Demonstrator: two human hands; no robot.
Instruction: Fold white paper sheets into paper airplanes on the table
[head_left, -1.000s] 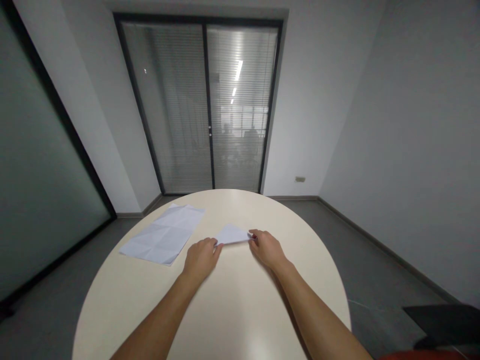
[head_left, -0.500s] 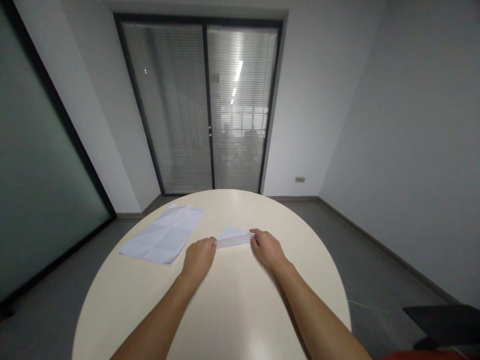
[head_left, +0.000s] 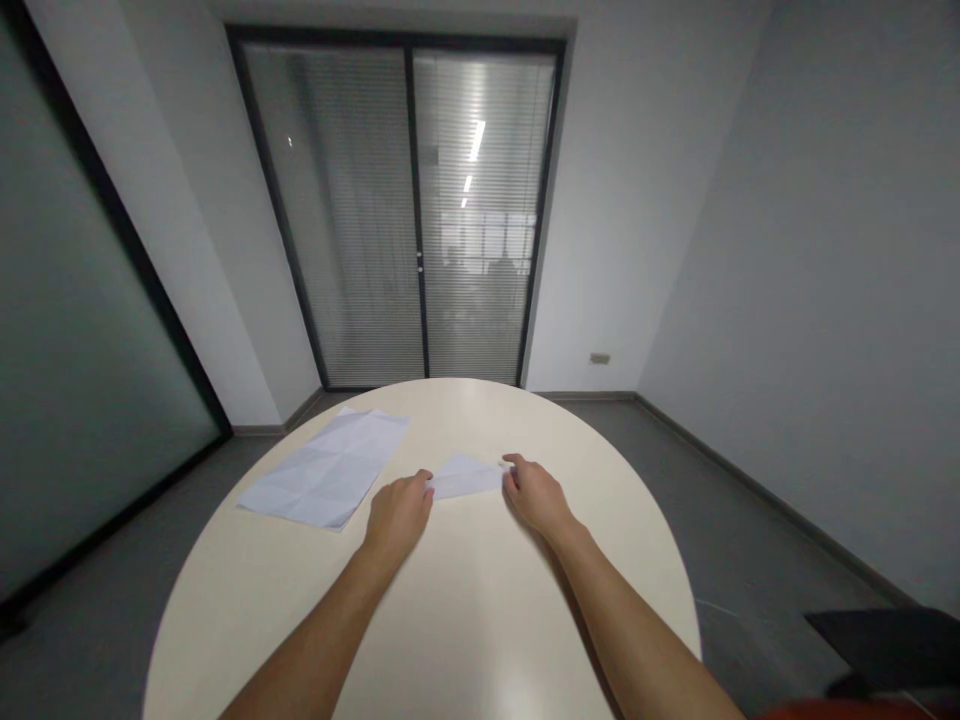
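The left hand (head_left: 400,512) and the right hand (head_left: 538,495) are bare, with slender, rounded fingers (head_left: 517,463); the nails are too small to make out. Just behind the fingers, the back of each hand looks broad and smooth, then narrows to a slim wrist. Farther behind the fingers, the left forearm (head_left: 330,620) and the right forearm (head_left: 626,615) are bare too, thickening gradually.

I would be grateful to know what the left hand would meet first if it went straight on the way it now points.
Most likely the small folded paper, as the left hand has its fingertips at that paper's left end; whether it would push or pass over it is unclear.
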